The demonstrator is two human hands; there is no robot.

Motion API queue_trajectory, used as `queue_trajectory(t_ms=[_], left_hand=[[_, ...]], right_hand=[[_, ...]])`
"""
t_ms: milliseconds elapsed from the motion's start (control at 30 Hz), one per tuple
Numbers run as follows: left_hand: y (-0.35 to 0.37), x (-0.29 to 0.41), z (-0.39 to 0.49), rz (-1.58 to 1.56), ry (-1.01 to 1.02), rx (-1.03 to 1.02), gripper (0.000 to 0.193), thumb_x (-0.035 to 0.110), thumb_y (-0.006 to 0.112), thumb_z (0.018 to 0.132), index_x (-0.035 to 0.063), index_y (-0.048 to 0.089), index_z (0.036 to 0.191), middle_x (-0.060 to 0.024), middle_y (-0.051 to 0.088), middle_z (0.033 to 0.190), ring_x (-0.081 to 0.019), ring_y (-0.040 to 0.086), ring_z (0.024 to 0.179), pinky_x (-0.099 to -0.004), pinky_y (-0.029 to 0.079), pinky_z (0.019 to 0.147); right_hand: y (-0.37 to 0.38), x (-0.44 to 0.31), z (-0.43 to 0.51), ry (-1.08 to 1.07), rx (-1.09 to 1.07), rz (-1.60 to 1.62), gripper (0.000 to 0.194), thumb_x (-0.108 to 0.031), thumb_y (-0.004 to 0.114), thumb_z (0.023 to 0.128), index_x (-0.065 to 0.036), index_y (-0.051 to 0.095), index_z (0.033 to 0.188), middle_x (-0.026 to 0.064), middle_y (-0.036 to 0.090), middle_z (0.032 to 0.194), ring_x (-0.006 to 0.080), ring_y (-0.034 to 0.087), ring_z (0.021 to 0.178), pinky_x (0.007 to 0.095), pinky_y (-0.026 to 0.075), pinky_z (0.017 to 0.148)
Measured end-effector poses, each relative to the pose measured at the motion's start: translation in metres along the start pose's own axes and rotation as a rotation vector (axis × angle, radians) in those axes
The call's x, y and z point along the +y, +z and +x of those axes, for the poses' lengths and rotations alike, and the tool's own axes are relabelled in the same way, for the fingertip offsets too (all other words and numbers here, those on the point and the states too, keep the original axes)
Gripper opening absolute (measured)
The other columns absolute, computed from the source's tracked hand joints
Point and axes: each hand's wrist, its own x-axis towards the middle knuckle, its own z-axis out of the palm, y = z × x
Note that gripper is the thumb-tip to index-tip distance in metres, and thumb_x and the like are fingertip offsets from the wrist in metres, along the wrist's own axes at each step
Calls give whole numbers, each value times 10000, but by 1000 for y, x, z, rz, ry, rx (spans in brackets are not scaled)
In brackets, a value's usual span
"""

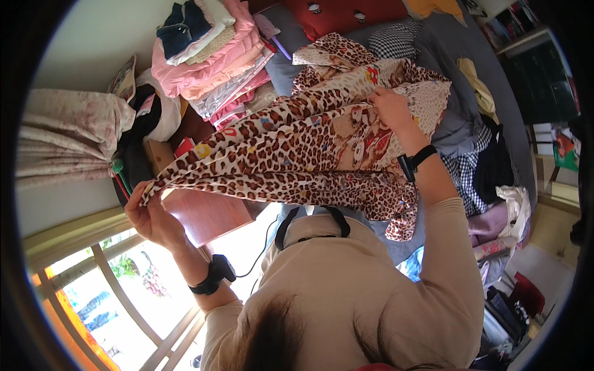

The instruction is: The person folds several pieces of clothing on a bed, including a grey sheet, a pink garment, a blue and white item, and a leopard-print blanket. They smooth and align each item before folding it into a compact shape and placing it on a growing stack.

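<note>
A leopard-print fabric garment (283, 143) with a printed animal face stretches across the view in front of me. At its far left end, gathered into folds, my left hand (151, 215) pinches the cloth. My right hand (392, 106) grips the upper right part of the garment, its fingers on a fold near the printed face. The garment's right side rests over the bed and other clothes, with a leopard-print piece (334, 53) bunched above it. A strap with a black device is on each wrist.
Folded bedding and clothes (209, 69) are stacked at the upper left, beside a purple-handled brush (280, 46). A red cushion (343, 16) and a checkered cloth (394, 39) lie on the grey bed. A brown wooden table (209, 215) stands near my left hand, above a barred window.
</note>
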Motion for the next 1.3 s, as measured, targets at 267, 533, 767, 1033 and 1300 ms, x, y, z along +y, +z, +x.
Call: queue_trajectory(t_ms=[267, 533, 767, 1033, 1300], left_hand=[[-44, 19, -11, 210, 134, 24, 232, -121, 448, 847, 24, 537, 1003, -141, 622, 998, -198, 599, 919, -308, 515, 816], [-53, 18, 6, 87, -78, 55, 193, -97, 458, 860, -19, 542, 1016, -139, 596, 1011, -209, 603, 912, -310, 528, 825], [49, -38, 103, -315, -92, -207, 217, -102, 463, 836, -27, 528, 1028, -138, 581, 1010, -229, 600, 929, -364, 548, 796], [111, -69, 186, -463, -99, -209, 173, -52, 476, 880, -5, 555, 1027, -114, 595, 1002, -216, 591, 937, -337, 534, 793], [111, -123, 156, -593, -377, -227, 131, 25, 442, 779, 22, 563, 828, -70, 551, 865, -139, 538, 690, -221, 422, 561]], right_hand=[[1, 7, 59, -326, 253, -14, 190, -76, 697, 700, -94, 699, 889, 41, 502, 1216, 247, 455, 1142, 424, 362, 974], [14, 29, 79, -113, 41, 283, 157, -145, 688, 722, -56, 654, 847, 90, 582, 877, 287, 564, 912, 405, 438, 829], [-220, 138, -17, 337, 1079, -85, 147, -66, 636, 779, -59, 626, 926, 131, 606, 912, 323, 616, 826, 380, 493, 720], [-324, 81, -163, 179, 1031, -129, 168, 29, 586, 784, -18, 603, 945, 106, 574, 862, 243, 593, 785, 303, 479, 708], [-151, -4, -172, 381, 681, 303, 134, 3, 598, 761, -37, 586, 889, 107, 544, 884, 320, 584, 827, 353, 477, 695]])
